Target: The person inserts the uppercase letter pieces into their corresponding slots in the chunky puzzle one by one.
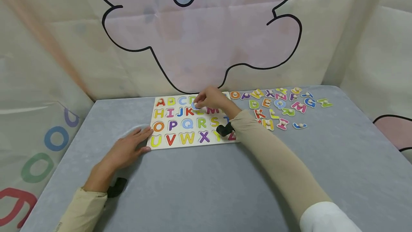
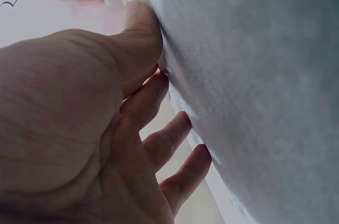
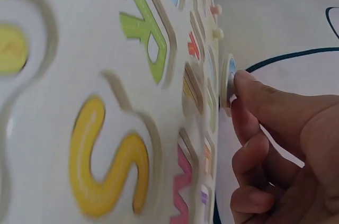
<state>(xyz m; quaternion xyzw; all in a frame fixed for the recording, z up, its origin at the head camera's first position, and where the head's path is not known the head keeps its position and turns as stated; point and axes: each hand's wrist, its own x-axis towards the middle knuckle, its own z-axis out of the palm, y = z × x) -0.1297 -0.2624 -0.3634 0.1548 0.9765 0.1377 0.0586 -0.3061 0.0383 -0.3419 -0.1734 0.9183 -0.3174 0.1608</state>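
My right hand (image 1: 215,99) pinches a blue knobbed letter piece (image 3: 229,78) between thumb and fingers, just above the top rows of a white alphabet puzzle board (image 1: 193,145). Fingers hide part of the piece, so I cannot tell which letter it is. On the board, colourful letters fill recessed shapes, and the red A (image 1: 160,102) and yellow B (image 1: 171,101) at top left appear to have knobs standing up. My left hand (image 1: 127,149) rests at the board's left edge, its thumb and fingers extended and touching the side. The right forearm covers the board's right part.
Several loose knobbed letter pieces lie right of the board, among them an orange O (image 1: 235,95), a green D (image 1: 254,104) and a blue J (image 1: 300,126). The grey cloth-covered table (image 1: 193,189) meets a printed fabric wall (image 1: 206,42) behind.
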